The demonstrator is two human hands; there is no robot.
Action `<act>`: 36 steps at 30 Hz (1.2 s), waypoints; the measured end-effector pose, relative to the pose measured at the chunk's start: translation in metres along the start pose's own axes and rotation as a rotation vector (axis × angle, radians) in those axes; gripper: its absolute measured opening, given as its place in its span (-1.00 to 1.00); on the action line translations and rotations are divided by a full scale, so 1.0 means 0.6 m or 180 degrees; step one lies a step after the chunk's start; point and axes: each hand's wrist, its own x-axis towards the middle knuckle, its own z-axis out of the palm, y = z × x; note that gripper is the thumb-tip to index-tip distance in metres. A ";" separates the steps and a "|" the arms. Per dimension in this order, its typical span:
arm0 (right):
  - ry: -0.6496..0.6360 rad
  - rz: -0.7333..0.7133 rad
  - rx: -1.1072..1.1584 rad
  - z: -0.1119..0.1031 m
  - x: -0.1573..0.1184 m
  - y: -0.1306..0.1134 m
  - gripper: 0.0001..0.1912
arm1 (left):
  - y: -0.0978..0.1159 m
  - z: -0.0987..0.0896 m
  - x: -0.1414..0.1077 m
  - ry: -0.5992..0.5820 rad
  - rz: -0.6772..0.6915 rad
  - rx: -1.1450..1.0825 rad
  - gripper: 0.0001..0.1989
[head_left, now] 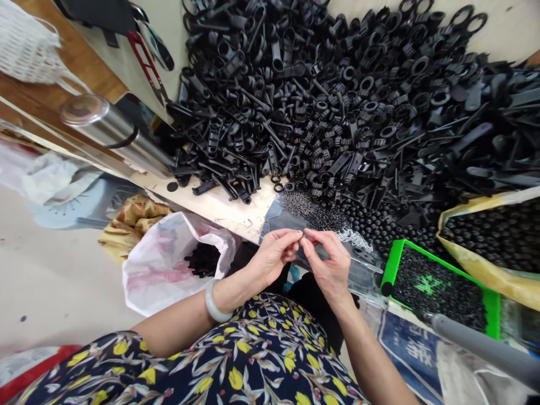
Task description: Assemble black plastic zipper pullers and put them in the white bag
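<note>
My left hand and my right hand meet in front of my body, fingertips almost touching. Both pinch with thumb and forefinger at a tiny dark piece, too small to name and mostly covered by the fingers. Just beyond them, small metal bits and dark beads lie at the table's near edge. Beside my right hand is a little heap of silvery pieces on a clear plastic sheet.
A large pile of black plastic parts covers the table. Right: a green tray of small black pieces, a yellow sack of black balls and a grey tube. Left: a steel flask, red-handled snips and a white bag.
</note>
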 end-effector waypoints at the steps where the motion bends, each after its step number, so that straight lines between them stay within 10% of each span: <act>1: 0.0034 -0.0015 -0.0026 0.002 -0.001 0.000 -0.81 | -0.001 0.000 0.000 -0.0005 -0.0011 -0.0007 -0.70; 21: -0.0817 -0.0363 -0.0145 -0.036 0.036 0.036 -0.90 | 0.000 -0.030 0.016 -0.0198 0.0620 0.1878 -0.65; 27: -0.0764 -0.0225 0.0012 -0.057 0.038 0.042 -0.88 | 0.145 -0.034 0.068 0.0093 0.3344 0.5902 -0.71; 29: -0.0775 -0.0189 0.0084 -0.060 0.035 0.043 -0.90 | 0.207 -0.030 0.102 0.0006 0.3615 0.7273 -0.61; 36: -0.0817 -0.0026 0.0298 -0.056 0.016 0.047 -0.91 | 0.308 -0.006 0.183 -0.0889 0.3660 0.8048 -0.84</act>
